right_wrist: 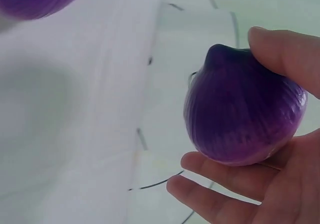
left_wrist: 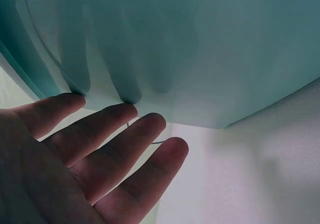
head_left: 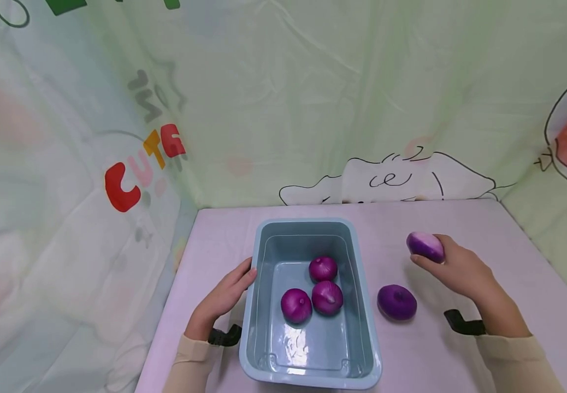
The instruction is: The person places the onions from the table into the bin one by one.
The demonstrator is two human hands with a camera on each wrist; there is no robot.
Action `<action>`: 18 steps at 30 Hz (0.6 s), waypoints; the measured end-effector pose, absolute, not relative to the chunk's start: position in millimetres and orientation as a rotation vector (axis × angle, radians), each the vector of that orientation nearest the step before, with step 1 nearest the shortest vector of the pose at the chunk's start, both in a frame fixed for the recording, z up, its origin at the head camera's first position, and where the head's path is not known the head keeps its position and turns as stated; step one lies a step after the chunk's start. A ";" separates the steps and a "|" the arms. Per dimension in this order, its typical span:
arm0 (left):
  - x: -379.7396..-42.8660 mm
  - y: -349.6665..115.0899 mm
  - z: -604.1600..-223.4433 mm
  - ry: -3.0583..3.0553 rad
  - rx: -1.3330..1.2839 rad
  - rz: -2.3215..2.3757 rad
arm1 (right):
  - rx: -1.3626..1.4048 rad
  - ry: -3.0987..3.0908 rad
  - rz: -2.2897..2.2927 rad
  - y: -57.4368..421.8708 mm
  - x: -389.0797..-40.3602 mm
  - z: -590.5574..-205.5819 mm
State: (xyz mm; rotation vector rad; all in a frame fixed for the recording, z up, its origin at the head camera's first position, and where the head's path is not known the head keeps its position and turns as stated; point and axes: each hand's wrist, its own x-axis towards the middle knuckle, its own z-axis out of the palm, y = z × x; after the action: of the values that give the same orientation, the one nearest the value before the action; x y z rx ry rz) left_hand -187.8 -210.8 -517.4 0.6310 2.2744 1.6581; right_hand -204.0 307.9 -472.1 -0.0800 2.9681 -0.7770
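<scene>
A light blue plastic basin point(head_left: 368, 333) has three purple onions point(head_left: 296, 305) on its floor, grouped near the middle and right. My left hand point(head_left: 226, 292) is at the basin's left side; in the left wrist view its nearly straight fingers point(left_wrist: 125, 134) touch the outer wall. Above the table to the right, my right hand point(head_left: 465, 273) grips a purple onion point(head_left: 426, 246) with a paler top. The right wrist view shows the thumb on one side of this onion point(right_wrist: 245, 109) and fingers on the other. A darker purple onion point(head_left: 396, 302) lies between basin and right hand.
The basin stands on a table with a pale pinkish cover point(head_left: 460, 224). Light curtains with printed letters point(head_left: 122, 188) and drawings hang behind the table and along both sides. A black strap point(head_left: 462, 323) is on each wrist.
</scene>
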 end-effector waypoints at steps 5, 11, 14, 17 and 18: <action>-187.9 -210.6 -517.5 2.274 0.629 1.660 | -0.063 2.994 -0.866 297.9 -202.1 -455.9; -187.6 -211.0 -519.3 2.279 0.629 1.658 | -0.057 3.031 -1.005 288.7 -201.7 -441.1; -187.5 -211.4 -519.9 2.280 0.629 1.657 | -0.041 3.035 -1.068 284.8 -202.5 -435.7; -187.7 -211.7 -519.9 2.279 0.638 1.661 | -0.024 3.038 -1.126 281.0 -204.1 -430.6; -187.8 -211.7 -519.6 2.280 0.640 1.661 | -0.022 3.036 -1.144 279.6 -204.7 -428.8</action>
State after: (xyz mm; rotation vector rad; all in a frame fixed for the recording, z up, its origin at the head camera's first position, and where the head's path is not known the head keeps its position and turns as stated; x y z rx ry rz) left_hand -187.8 -211.7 -519.6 0.6405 2.2801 1.6609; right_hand -204.7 279.6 -428.8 -0.0222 3.0359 -1.1443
